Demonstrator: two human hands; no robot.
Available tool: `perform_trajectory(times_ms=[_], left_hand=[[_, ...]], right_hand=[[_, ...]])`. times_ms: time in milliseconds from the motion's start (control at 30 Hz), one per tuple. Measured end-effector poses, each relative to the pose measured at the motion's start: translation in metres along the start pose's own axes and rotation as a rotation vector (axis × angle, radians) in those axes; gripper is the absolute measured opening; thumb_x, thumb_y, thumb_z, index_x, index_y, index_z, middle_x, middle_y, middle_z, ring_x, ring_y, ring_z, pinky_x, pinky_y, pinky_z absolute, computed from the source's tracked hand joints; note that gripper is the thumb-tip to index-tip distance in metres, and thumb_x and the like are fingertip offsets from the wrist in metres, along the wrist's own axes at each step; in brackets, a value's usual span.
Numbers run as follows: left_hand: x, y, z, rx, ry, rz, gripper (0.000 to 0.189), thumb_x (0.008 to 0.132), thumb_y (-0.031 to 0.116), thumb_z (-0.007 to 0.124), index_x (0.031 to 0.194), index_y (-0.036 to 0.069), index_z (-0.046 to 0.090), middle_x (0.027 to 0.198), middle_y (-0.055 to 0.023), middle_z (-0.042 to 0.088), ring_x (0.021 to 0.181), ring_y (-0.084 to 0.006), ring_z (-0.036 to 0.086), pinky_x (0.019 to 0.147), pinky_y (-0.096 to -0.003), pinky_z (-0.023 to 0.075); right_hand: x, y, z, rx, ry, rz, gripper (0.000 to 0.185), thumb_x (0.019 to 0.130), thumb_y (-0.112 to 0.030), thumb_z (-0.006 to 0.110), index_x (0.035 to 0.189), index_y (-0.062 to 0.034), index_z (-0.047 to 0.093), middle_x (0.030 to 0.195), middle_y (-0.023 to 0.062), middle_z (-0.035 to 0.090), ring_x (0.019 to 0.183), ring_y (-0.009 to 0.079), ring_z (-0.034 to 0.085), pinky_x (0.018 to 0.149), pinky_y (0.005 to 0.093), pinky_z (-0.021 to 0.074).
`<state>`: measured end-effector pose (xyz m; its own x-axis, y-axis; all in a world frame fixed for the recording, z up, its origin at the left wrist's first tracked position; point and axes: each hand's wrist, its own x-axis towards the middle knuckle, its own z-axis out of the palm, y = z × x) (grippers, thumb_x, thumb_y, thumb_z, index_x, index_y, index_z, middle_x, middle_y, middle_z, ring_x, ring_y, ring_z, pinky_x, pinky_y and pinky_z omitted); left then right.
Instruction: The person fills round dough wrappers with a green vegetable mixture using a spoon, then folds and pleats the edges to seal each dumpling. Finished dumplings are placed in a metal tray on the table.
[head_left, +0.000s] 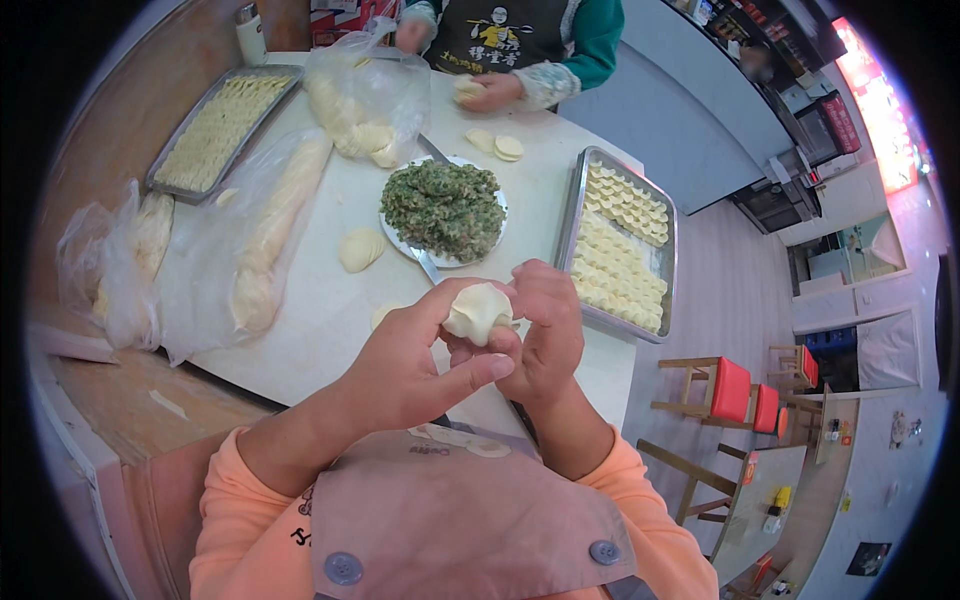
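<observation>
Between my left hand (427, 352) and my right hand (546, 330) is a folded dumpling (478, 313) of pale dough, held up over the table's near edge. The left fingers and thumb curl around it; the right fingertips touch its right side. Just beyond the hands stands a white plate (504, 244) heaped with green chopped filling (442, 208); a metal spreader (427, 264) rests on its near rim. Left of the plate lies a stack of round dough wrappers (361, 250). To the right, a metal tray (673, 262) holds rows of shaped dumplings (619, 262).
Across the white table (330, 315), a co-worker's hand (491, 91) holds wrappers near two small wrapper piles. Plastic bags of dough (259, 277) and wrappers (364, 112) lie left, beside a second filled tray (221, 131) and a white bottle (251, 36). Red chairs (729, 388) stand at right.
</observation>
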<state>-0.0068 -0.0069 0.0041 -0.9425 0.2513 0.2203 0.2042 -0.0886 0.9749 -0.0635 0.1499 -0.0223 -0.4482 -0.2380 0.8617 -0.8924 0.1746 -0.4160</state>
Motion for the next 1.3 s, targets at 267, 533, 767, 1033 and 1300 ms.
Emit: perform_trajectory(times_ms=[267, 533, 767, 1033, 1300], left_hand=[[0.007, 0.003, 0.003, 0.207, 0.050, 0.003, 0.041, 0.086, 0.016, 0.069, 0.122, 0.005, 0.051, 0.093, -0.0047, 0.063, 0.069, -0.0103, 0.055, 0.062, -0.0245, 0.0460], [0.019, -0.043, 0.006, 0.415, 0.070, -0.056, 0.049, 0.080, 0.012, 0.071, 0.124, 0.003, 0.051, 0.093, -0.0077, 0.064, 0.070, -0.0163, 0.057, 0.065, -0.0267, 0.0475], [-0.005, -0.159, -0.024, 1.026, -0.192, -0.136, 0.056, 0.076, 0.018, 0.074, 0.125, 0.004, 0.052, 0.127, -0.0221, 0.051, 0.119, -0.0386, 0.046, 0.102, -0.0470, 0.0352], [-0.055, -0.223, -0.049, 0.930, -0.087, -0.055, 0.034, 0.079, 0.011, 0.066, 0.109, 0.002, 0.054, 0.137, -0.0277, 0.043, 0.128, -0.0450, 0.039, 0.110, -0.0558, 0.0247], [-0.054, -0.224, -0.046, 1.008, -0.067, 0.019, 0.012, 0.086, 0.008, 0.057, 0.091, 0.000, 0.049, 0.130, -0.0262, 0.049, 0.122, -0.0449, 0.045, 0.108, -0.0551, 0.0292]], right_hand=[[0.011, -0.009, -0.016, 0.043, -0.111, 0.084, 0.015, 0.087, -0.015, 0.065, 0.096, -0.0035, 0.061, 0.083, 0.0075, 0.057, 0.075, 0.0264, 0.051, 0.070, 0.0368, 0.0423], [-0.010, 0.009, -0.017, 0.028, -0.141, 0.446, 0.011, 0.082, -0.006, 0.066, 0.092, -0.0023, 0.065, 0.083, 0.0116, 0.063, 0.074, 0.0280, 0.060, 0.066, 0.0364, 0.0482], [-0.085, 0.135, -0.102, -0.310, -0.100, 1.209, 0.027, 0.091, -0.027, 0.057, 0.097, -0.0028, 0.068, 0.082, 0.0159, 0.068, 0.076, 0.0284, 0.066, 0.072, 0.0371, 0.0516], [-0.102, 0.291, -0.256, -0.995, -0.021, 1.041, 0.029, 0.090, -0.031, 0.057, 0.090, -0.0044, 0.066, 0.082, 0.0188, 0.067, 0.078, 0.0381, 0.064, 0.071, 0.0455, 0.0499], [-0.137, 0.301, -0.261, -1.027, -0.172, 1.065, 0.027, 0.092, -0.030, 0.053, 0.092, -0.0053, 0.063, 0.082, 0.0196, 0.066, 0.080, 0.0394, 0.063, 0.072, 0.0486, 0.0493]])
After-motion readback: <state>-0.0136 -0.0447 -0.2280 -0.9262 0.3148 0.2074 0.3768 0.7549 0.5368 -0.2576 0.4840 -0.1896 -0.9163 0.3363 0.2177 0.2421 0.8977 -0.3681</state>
